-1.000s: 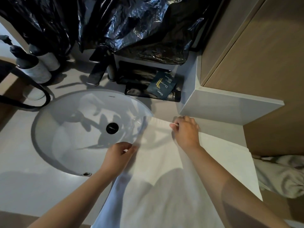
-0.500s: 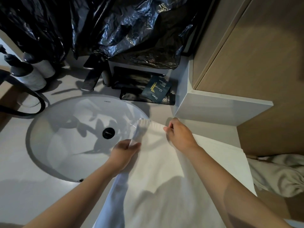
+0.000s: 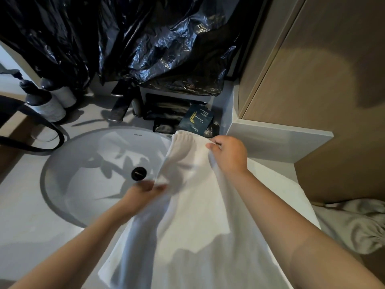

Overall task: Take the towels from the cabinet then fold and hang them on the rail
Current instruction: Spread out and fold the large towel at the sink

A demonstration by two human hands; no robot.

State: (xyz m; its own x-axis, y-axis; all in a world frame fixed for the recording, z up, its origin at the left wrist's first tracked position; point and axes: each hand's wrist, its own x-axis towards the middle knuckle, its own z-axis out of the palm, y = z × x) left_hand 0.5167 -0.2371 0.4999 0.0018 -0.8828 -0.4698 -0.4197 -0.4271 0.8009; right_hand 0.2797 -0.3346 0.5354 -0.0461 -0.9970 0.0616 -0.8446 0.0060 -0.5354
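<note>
A white towel [image 3: 193, 215] lies lengthwise on the grey counter [image 3: 27, 226], its far end raised off the surface beside the sink. My right hand [image 3: 229, 155] grips the towel's far right edge, fingers curled over the cloth. My left hand [image 3: 143, 190] pinches the towel's left edge over the basin's right rim; this hand is blurred. A second, crumpled greyish towel [image 3: 354, 224] lies at the lower right, beyond the counter's edge. No rail shows in the head view.
A round white basin [image 3: 87, 176] with a black drain sits left of the towel. Behind it are a dark tap [image 3: 120, 105], two pump bottles [image 3: 48, 103], black sachets and a dark packet [image 3: 195, 119]. Black plastic sheeting hangs at the back. A wooden cabinet [image 3: 325, 80] stands right.
Both hands have lifted the towel's far end off the counter and carried it farther back, toward the sachets. The left edge has gathered and now hangs over the basin's rim.
</note>
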